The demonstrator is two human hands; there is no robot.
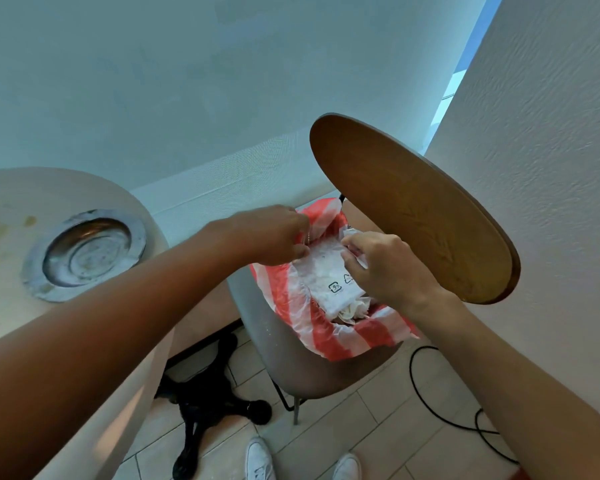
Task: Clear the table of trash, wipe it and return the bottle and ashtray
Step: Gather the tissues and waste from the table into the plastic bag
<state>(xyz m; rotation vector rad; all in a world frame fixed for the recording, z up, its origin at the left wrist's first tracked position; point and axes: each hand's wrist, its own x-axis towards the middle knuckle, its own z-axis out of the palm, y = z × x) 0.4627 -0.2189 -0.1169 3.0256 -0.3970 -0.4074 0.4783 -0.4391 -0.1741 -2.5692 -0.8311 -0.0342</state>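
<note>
Red-and-white striped plastic lines the grey bin [284, 344], whose wooden lid [413, 209] stands raised. Over it, the left hand [271, 235] pinches a white wrapper [326, 275] (printed symbols showing), and the right hand [385, 265] grips crumpled paper. The metal ashtray [85, 254] sits on the table [0, 209], well apart.

Both arms are reaching forward, bare to the elbow | left hand [271, 235] is curling, fingertips pinching | right hand [385, 263] is gripping, knuckles up

Café/eatery corner: round pedestal table [0, 216] w/ ashtray [84, 254], lined bin [291, 355], tile floor [378, 431].
</note>
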